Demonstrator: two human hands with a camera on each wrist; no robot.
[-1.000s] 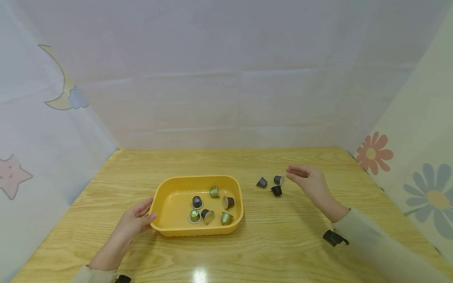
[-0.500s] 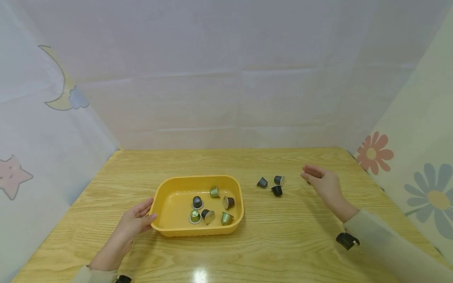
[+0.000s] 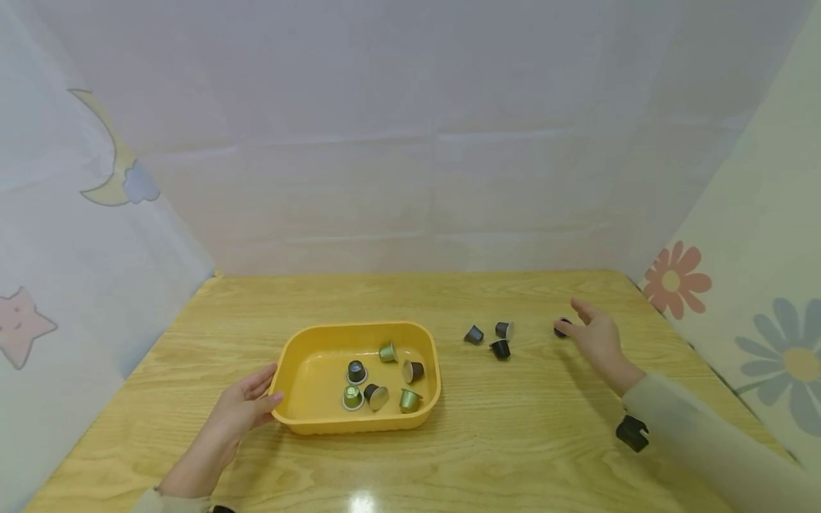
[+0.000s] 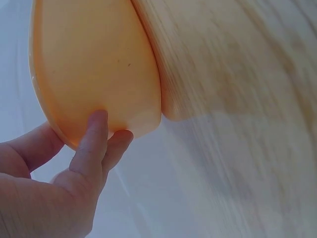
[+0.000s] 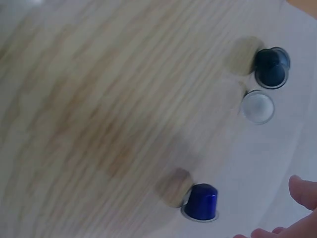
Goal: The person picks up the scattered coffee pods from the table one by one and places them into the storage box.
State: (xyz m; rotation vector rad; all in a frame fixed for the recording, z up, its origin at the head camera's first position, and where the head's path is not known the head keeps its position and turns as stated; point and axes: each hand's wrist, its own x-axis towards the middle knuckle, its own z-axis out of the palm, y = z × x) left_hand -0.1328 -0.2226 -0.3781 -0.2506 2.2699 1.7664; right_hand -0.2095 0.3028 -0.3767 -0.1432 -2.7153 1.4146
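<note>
While the left hand (image 3: 240, 406) grips the tray (image 3: 359, 427) at center-left, the right hand (image 3: 600, 343), fingers parted and holding nothing, is at the blue pod (image 5: 202, 202), right of frame. Progress appears past halfway: six pods (image 3: 352, 397) inside, four, blue included, left on the table (image 3: 462, 463).

1. The yellow tray (image 3: 359, 427), rectangular with rounded corners, stands upright on the tabletop (image 3: 481, 427).
2. Inside it, in the middle and right half, are 3 green capsules (image 3: 353, 397) and 3 dark capsules (image 3: 356, 372); 2 stand rim-down, the other 4 lie tipped.
3. The glossy blue capsule (image 5: 202, 202) lies on its side on the tabletop, right of 3 closely grouped blackish capsules (image 3: 500, 349).
</note>
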